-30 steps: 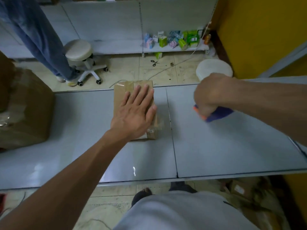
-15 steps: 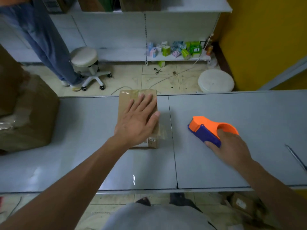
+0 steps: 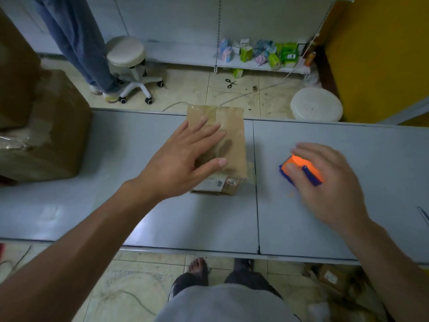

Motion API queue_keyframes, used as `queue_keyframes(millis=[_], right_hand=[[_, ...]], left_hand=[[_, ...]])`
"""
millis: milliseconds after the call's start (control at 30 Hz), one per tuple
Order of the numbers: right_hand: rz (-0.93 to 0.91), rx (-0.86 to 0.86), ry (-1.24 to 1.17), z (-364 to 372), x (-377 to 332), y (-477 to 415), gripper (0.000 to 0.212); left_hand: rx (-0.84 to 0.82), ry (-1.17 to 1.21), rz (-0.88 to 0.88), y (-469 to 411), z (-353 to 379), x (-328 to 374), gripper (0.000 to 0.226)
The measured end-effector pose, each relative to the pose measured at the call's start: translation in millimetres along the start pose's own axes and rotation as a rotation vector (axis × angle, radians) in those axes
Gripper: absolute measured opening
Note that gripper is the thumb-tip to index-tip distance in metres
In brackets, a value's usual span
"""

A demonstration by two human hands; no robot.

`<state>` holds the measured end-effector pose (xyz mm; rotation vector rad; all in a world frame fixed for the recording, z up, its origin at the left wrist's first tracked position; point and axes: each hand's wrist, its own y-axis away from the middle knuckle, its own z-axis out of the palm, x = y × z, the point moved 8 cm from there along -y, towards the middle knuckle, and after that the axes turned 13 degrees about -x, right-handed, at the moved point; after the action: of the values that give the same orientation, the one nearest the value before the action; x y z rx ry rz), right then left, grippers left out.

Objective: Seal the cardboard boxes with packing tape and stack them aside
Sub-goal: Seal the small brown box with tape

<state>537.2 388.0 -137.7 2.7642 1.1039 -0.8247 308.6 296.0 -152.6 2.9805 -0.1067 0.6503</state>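
Note:
A small cardboard box [image 3: 232,140] with clear tape along its top lies on the grey table [image 3: 92,205], near the far edge at the middle. My left hand [image 3: 185,156] hovers just over the box's left half with fingers spread, casting a shadow on the cardboard. To the right of the table seam sits an orange and blue tape dispenser [image 3: 304,169]. My right hand [image 3: 329,182], blurred by motion, is spread loosely over the dispenser, thumb across its near end and fingers straight.
Large wrapped brown cartons [image 3: 46,126] stand on the table's left end. Beyond the table are a white stool [image 3: 126,52], a person's legs [image 3: 76,43], scissors [image 3: 231,82] on the floor, a white round lid [image 3: 315,105] and a shelf of small packets [image 3: 267,54]. A thin metal tool [image 3: 423,214] lies at the right edge.
My right hand brought the dispenser down onto the table and has loosened its grip on the handle. My left hand lifted off the box top and shifted slightly left.

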Motion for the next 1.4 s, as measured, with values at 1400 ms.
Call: queue_keyframes(millis=[1400], right_hand=[[-0.063,-0.157,-0.113,100.9,-51.5,-16.6,0.077]], left_hand=[[0.222,0.46,0.042,18.4,37.1,-45.9,0.079]])
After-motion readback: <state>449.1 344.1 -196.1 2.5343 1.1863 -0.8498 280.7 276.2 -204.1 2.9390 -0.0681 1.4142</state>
